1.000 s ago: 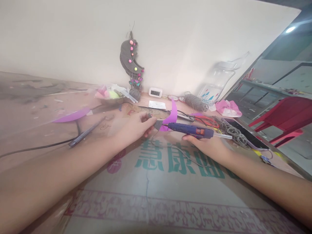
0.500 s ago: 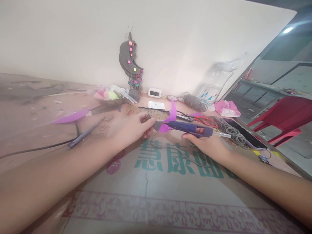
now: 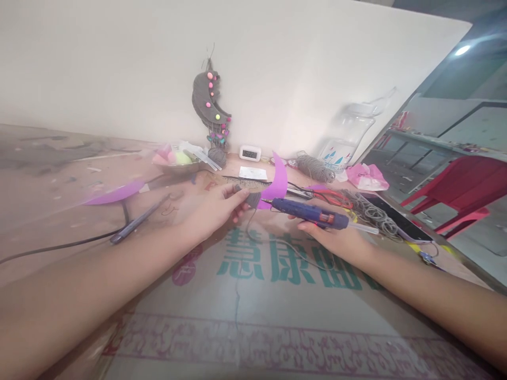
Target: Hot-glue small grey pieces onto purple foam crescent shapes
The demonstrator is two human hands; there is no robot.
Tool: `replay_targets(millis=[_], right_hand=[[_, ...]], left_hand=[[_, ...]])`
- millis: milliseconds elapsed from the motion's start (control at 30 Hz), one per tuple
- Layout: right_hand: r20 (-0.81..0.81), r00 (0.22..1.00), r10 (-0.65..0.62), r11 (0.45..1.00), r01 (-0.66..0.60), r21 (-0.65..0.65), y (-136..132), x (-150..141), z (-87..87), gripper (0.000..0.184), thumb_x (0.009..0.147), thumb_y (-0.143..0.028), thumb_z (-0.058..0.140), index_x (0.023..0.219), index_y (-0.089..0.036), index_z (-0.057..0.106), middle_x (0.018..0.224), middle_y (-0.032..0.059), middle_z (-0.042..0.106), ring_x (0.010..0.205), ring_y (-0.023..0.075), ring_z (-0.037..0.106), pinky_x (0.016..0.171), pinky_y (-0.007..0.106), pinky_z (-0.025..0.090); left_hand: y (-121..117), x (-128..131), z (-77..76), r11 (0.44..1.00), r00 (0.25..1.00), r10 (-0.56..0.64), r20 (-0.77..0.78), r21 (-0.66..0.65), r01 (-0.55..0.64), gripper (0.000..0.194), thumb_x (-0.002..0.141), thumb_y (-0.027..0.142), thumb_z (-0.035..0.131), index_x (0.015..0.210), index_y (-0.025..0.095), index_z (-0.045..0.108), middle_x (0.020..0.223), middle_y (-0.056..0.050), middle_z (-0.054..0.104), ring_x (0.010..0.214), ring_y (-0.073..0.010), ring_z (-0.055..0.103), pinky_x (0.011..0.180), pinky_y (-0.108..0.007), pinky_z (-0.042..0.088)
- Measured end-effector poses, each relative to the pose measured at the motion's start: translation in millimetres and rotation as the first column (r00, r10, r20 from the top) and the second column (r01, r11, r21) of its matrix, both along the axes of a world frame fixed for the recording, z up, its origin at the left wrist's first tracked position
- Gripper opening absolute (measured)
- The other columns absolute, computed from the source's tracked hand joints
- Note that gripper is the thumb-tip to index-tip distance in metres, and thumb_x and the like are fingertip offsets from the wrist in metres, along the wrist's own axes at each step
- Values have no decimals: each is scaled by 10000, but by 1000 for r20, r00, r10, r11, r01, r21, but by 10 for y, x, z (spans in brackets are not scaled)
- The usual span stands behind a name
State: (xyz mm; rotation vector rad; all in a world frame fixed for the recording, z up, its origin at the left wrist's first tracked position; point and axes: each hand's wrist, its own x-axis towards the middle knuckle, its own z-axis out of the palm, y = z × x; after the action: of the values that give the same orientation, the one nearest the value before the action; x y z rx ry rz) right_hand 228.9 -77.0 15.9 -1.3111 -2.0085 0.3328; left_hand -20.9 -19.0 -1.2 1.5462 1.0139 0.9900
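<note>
My left hand (image 3: 216, 208) pinches a purple crescent-shaped piece (image 3: 277, 182) whose lower end is wound in grey yarn (image 3: 252, 199). My right hand (image 3: 332, 236) is wrapped around a blue glue gun (image 3: 311, 212), held level, its tip pointing left at the yarn-wound end. A loose strand of grey yarn (image 3: 277, 244) trails down onto the cardboard sheet (image 3: 253, 311) with green lettering under both hands.
A finished grey crescent with coloured beads (image 3: 209, 100) hangs on the wall. Nearby lie a yarn ball (image 3: 315, 167), red-handled scissors (image 3: 330, 195), a small white clock (image 3: 250, 153), a bowl of coloured bits (image 3: 178, 158), another purple piece (image 3: 114, 192), a clear jar (image 3: 348, 138) and a red chair (image 3: 463, 192).
The purple crescent has risen a little and turned more upright in my left hand. The glue gun has dipped slightly, its tip staying near the yarn-wound end.
</note>
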Motion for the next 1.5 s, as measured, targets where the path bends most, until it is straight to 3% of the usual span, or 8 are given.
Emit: replay_targets(millis=[400, 600, 867, 1067, 1500], right_hand=[[111, 989, 102, 995, -103, 9, -11, -34, 31, 201, 810, -399, 642, 775, -207, 590, 731, 24, 623, 682, 187, 598, 640, 319, 476], [82, 985, 151, 989, -151, 0, -1, -20, 22, 206, 818, -412, 642, 848, -210, 618, 782, 25, 656, 709, 181, 616, 661, 309, 479], [118, 990, 74, 996, -78, 33, -8, -30, 25, 247, 817, -430, 618, 721, -217, 537, 681, 3, 579, 647, 175, 567, 602, 304, 450], [85, 995, 58, 997, -53, -61, -32, -46, 36, 228, 813, -438, 633, 776, -219, 579, 770, 15, 645, 706, 184, 602, 649, 311, 465], [103, 993, 55, 995, -45, -94, -11, -47, 31, 280, 804, -477, 611, 705, -225, 538, 676, 14, 587, 640, 188, 556, 594, 316, 465]], left_hand=[[5, -5, -20, 1000, 1000, 6, 9, -6, -6, 325, 831, 470, 572, 741, 163, 514, 700, 2, 618, 509, -65, 529, 502, -199, 430], [-10, -8, 7, 1000, 1000, 3, -11, 0, -3, 324, 838, 472, 563, 747, 165, 514, 697, 8, 614, 512, -68, 529, 507, -201, 436], [20, -16, -28, 1000, 1000, 0, -4, 4, 0, 322, 835, 473, 570, 761, 163, 522, 704, 5, 613, 510, -71, 537, 507, -209, 441], [14, -14, -10, 1000, 1000, -2, 0, 5, 2, 324, 834, 478, 569, 761, 166, 522, 700, 4, 612, 508, -73, 534, 508, -211, 444], [4, -2, -3, 1000, 1000, -7, 16, -8, 8, 316, 822, 468, 577, 750, 165, 524, 679, 0, 603, 504, -75, 522, 487, -199, 426]])
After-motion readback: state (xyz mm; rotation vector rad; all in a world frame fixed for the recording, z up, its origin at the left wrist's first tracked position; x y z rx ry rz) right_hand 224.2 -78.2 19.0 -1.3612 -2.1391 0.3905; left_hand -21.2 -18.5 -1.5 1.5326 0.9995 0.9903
